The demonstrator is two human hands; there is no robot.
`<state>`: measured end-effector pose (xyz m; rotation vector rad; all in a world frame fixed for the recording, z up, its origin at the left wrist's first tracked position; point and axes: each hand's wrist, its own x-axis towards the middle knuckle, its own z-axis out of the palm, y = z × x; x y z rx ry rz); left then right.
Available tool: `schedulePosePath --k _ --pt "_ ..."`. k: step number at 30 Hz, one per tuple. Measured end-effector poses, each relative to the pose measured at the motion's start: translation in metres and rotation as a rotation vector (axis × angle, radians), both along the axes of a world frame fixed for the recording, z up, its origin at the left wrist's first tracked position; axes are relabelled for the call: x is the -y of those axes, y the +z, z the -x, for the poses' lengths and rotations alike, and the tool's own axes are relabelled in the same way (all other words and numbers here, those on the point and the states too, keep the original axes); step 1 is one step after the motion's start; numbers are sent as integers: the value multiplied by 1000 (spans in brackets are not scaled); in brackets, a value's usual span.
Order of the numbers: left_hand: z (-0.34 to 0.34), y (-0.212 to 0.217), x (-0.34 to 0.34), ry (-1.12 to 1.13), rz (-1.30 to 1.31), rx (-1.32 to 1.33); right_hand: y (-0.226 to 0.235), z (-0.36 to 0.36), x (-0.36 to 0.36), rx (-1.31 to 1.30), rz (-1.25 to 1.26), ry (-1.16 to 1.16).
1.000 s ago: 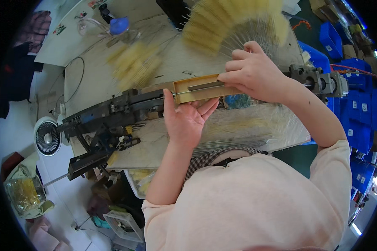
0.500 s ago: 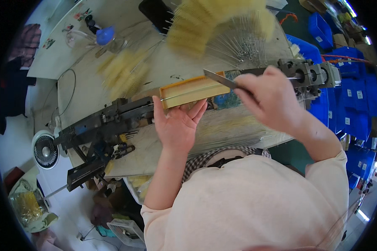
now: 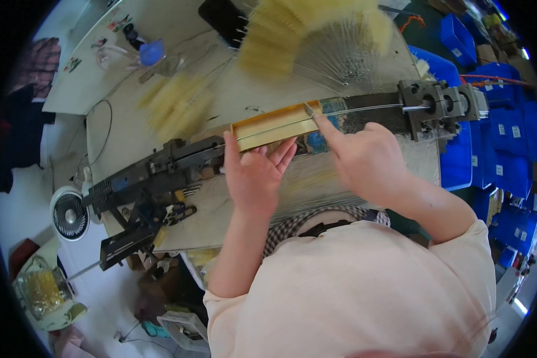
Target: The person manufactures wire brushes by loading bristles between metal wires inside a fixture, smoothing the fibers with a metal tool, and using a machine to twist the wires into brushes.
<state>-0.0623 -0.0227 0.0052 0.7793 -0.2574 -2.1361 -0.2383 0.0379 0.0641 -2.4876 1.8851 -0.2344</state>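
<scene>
My left hand (image 3: 253, 176) is turned palm up under the near side of the shallow, rectangular yellow tray (image 3: 267, 121), its thumb up at the tray's left end and its fingers spread apart beneath the near edge; I cannot tell how firmly they bear on it. The tray lies slightly aslant across the middle of my bench, its right end higher in view than its left. My right hand (image 3: 365, 152) is curled around a flat strip of grey metal (image 3: 309, 111), the index finger stretched along it, and the strip's tip stands over the tray's right end; whether it touches the tray, I cannot tell. A thin silvery wire (image 3: 364, 109) runs along the length of the tray and on to the grey metal clamp blocks (image 3: 420, 101) at my right. At the tray's left end stands a long black metal rail fixture (image 3: 197, 152). Beyond the tray, a big fan-shaped heap of pale yellow bristle brushes (image 3: 274, 39) spreads over the light-coloured bench top (image 3: 367, 170), with a smaller pile of yellow bristles (image 3: 176, 107) to its left. A round white electric fan (image 3: 70, 215) stands past the bench's left edge, and blue plastic bins (image 3: 458, 45) are stacked off to the right.
</scene>
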Motion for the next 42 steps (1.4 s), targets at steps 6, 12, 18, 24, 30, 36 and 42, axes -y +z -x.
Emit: schedulePosePath --k 6,12,18,24,30,36,42 --pt "1 5 1 -12 12 84 -6 -1 1 15 19 -7" --pt "-2 7 0 -78 56 161 -9 -1 -5 25 25 3" --pt "-2 -2 -5 -191 150 367 1 3 -8 168 80 -144" --pt "-13 -41 -16 -377 268 551 11 27 -33 1072 -86 -343" --pt "-80 -21 -63 -133 75 346 -66 76 -71 1187 -266 -511" --pt "-255 -75 -108 855 -393 553 -90 72 -85 478 -451 -492" --pt "-249 -50 -105 1122 -304 634 -96 88 -90 190 -633 -280"
